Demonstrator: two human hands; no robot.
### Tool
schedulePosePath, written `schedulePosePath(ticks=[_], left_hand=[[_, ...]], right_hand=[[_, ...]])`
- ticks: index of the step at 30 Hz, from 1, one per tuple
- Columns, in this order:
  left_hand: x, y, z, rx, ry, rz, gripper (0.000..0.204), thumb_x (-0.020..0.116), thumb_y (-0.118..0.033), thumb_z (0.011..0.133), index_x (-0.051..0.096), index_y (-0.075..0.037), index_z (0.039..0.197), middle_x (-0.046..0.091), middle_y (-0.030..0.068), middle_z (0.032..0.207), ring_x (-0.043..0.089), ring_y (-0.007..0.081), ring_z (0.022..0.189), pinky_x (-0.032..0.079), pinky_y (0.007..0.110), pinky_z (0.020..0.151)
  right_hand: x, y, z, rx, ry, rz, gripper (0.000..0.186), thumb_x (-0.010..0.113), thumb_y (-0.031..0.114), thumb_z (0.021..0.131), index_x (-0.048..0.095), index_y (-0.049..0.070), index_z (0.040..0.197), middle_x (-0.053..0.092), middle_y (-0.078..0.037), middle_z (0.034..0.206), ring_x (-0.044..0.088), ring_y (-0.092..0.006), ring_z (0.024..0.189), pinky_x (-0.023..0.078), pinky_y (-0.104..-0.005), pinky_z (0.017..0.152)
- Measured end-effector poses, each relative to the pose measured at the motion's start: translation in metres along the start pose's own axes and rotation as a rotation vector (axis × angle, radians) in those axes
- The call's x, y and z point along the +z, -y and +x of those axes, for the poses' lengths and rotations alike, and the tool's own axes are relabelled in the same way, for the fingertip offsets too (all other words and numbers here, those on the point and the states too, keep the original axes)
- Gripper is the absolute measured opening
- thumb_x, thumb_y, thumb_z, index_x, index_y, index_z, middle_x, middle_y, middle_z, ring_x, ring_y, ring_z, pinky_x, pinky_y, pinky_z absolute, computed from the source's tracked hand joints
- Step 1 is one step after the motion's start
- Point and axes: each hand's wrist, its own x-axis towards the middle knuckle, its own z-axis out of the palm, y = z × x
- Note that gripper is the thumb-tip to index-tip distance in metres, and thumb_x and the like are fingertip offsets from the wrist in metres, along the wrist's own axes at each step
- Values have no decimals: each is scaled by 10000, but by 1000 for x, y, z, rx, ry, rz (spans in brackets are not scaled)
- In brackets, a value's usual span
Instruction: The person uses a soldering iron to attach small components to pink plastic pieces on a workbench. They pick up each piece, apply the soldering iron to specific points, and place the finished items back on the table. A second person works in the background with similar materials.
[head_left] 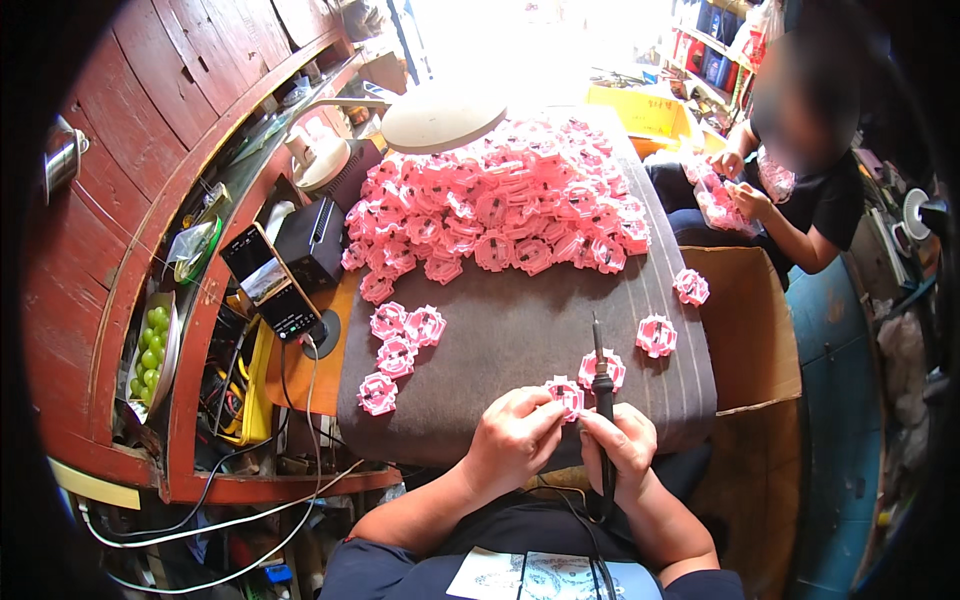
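My left hand (512, 436) is closed, its fingertips pinching a small pink plastic part (566, 397) with dark bits in its middle, held over the table's near edge. My right hand (628, 446) is closed around a black-handled soldering iron (604, 392), whose thin metal tip points up and away from me. Right fingertips also meet the near side of that pink part. Just beyond, partly hidden by the iron, lies another pink part (614, 372). Two more lie toward the right edge, the nearer pink part (656, 337) among them. A cluster of pink parts (396, 355) rests at the left.
A large heap of pink parts (490, 215) covers the far half of the dark table mat (500, 330). A lamp head (445, 118) overhangs it. Left stand a phone (270, 283) and cables. Beside the table at right are a cardboard box (750, 335) and a seated person (815, 160) handling pink parts.
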Motion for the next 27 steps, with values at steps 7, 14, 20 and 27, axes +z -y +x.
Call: schedulePosePath(ticks=[7,14,20,27], left_hand=[[-2,-2,1,8,-1,-18,227,804,0,827,740,-17,1044,702,157,974,720,361,918,601,442,822],[2,0,0,0,-10,-4,240,805,14,817,742,-10,1048,700,156,982,719,360,888,599,434,792],[1,1,0,-2,1,-7,254,810,14,816,744,-7,1061,700,162,992,720,360,888,603,433,790],[1,1,1,1,-10,-12,250,810,25,812,744,-7,1051,698,158,984,719,356,881,602,429,785]], right_hand=[[3,-2,-3,-13,-18,41,459,773,-75,723,737,-12,1176,702,-114,874,679,-307,700,543,-404,645],[3,-5,-9,-19,-23,16,427,762,-67,738,744,2,1160,739,-127,936,703,-297,738,565,-405,664],[4,-7,-11,-35,-17,5,448,776,-39,711,752,8,1156,736,-121,948,707,-285,750,567,-403,686],[3,-7,-10,-33,4,-3,476,783,-29,701,747,15,1174,738,-121,956,706,-285,753,565,-404,690]])
